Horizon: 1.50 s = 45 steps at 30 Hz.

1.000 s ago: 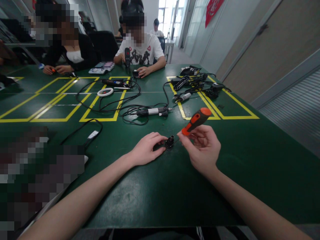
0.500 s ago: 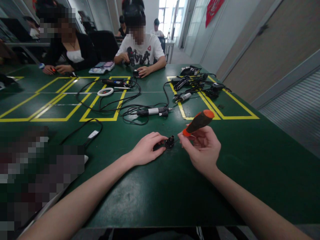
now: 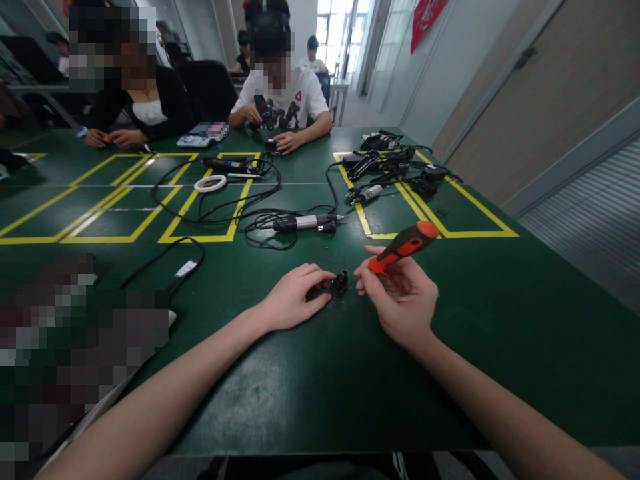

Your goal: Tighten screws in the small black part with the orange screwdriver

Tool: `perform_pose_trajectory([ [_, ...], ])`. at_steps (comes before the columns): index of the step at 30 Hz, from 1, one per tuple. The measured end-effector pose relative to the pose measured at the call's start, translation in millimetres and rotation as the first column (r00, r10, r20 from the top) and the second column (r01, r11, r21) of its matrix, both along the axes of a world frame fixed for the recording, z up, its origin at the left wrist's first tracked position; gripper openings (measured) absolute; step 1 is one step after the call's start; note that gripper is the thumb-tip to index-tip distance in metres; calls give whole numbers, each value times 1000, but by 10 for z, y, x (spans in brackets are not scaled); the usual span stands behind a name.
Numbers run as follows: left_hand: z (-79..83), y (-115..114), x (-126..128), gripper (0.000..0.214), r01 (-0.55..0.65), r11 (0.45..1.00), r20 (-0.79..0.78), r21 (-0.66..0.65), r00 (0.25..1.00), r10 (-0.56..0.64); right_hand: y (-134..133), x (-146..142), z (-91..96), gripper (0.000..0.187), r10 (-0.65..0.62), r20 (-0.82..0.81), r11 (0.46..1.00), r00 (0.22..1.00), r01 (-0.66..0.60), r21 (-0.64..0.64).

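My left hand (image 3: 299, 297) rests on the green tabletop, thumb and fingers closed about a small black round part with a short upright stem (image 3: 339, 285). To the right, my right hand (image 3: 403, 293) grips an orange and black screwdriver (image 3: 405, 245) low on its handle, between thumb and fingers. The handle tilts up and to the right. Its thin shaft points down-left toward the black part's right side; where the tip meets the part is too small to make out.
Beyond my hands lie a silver and black electric screwdriver (image 3: 305, 223) with coiled cable, a white ring (image 3: 210, 183) and a heap of black tools and cables (image 3: 390, 163). Yellow tape (image 3: 200, 239) marks the green table (image 3: 320, 393). Two people sit opposite, their hands on the far side.
The screwdriver handle has turned in my right hand and leans a little further right. My right hand's fingers have shifted around it. My left hand and the black part have stayed put.
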<state>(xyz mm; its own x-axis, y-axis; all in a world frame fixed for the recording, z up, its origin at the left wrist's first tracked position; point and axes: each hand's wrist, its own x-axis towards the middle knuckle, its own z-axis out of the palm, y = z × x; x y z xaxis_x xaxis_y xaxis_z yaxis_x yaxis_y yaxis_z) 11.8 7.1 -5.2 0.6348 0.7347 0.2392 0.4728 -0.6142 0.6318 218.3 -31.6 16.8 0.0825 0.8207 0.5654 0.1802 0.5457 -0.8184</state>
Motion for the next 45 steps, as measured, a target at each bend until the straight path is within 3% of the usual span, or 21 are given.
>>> perform_pose_trajectory([
  [6, -9, 2, 6, 23, 1, 1000, 7, 8, 1000, -1, 30, -27, -38, 30, 26, -115, 999, 993, -21, 46],
  [14, -19, 6, 9, 23, 4, 1000, -2, 10, 1000, -4, 2, -17, 24, 21, 66, -24, 998, 998, -66, -18],
  [22, -11, 5, 9, 23, 2, 1000, 4, 15, 1000, -2, 25, -2, 6, 28, 105, -2, 995, 995, -105, 0],
  [27, -25, 10, 9, 25, -1, 1000, 2, 15, 1000, 1, 24, 10, 14, 21, 129, 52, 990, 990, -132, 48],
  [31, -24, 9, 1, 24, 2, 1000, 5, 11, 1000, -2, 25, 19, 10, 19, 83, 84, 994, 993, -88, 67],
  [36, -6, 7, -1, 24, 8, 1000, 9, 8, 1000, -8, 30, 28, -1, 32, -11, 137, 999, 991, 5, 46],
  [45, -13, -1, 3, 23, 9, 1000, 9, 9, 1000, -9, 70, -23, -109, 44, -30, -68, 996, 997, 35, 85],
])
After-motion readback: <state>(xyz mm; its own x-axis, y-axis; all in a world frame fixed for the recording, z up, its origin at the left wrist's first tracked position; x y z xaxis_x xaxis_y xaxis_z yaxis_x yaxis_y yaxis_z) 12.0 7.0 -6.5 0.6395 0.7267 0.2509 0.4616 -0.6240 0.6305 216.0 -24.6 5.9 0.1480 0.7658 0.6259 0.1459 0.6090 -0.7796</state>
